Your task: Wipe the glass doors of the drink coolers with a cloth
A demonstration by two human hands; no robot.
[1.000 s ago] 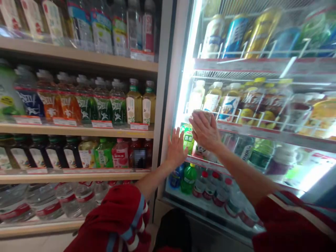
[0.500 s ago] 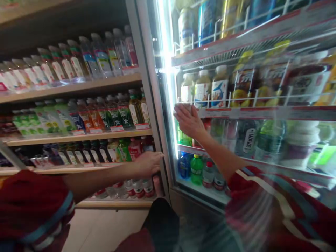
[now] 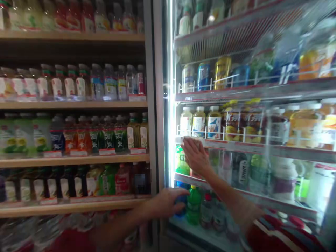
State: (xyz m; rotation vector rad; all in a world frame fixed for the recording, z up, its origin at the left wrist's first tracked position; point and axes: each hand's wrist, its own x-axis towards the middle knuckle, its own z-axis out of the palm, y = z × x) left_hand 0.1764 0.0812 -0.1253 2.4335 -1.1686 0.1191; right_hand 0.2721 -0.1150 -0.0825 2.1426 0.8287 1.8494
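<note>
My right hand (image 3: 195,155) is flat with its fingers stretched out, at the left end of a cooler shelf's front edge (image 3: 223,144). Whether it touches the edge I cannot tell. Just above it stand small bottles with white caps (image 3: 198,122); a green package (image 3: 181,159) shows to its left. Lower down, my left hand (image 3: 168,203) is blurred, fingers apart and nothing visible in them. It crosses the cooler's left frame and partly covers a blue bottle (image 3: 181,204). Beside that stands a green bottle (image 3: 193,204).
Wooden shelves (image 3: 78,159) filled with rows of bottles stand to the left. A grey upright frame (image 3: 157,105) divides them from the lit cooler. A bright light strip (image 3: 171,105) runs down the cooler's left side. Cans (image 3: 203,77) and large bottles (image 3: 258,171) fill its racks.
The view has tilted up and levelled, showing higher shelves. My left hand has moved right, from the frame to before the cooler's lower corner. My right hand stays by the same shelf edge.
</note>
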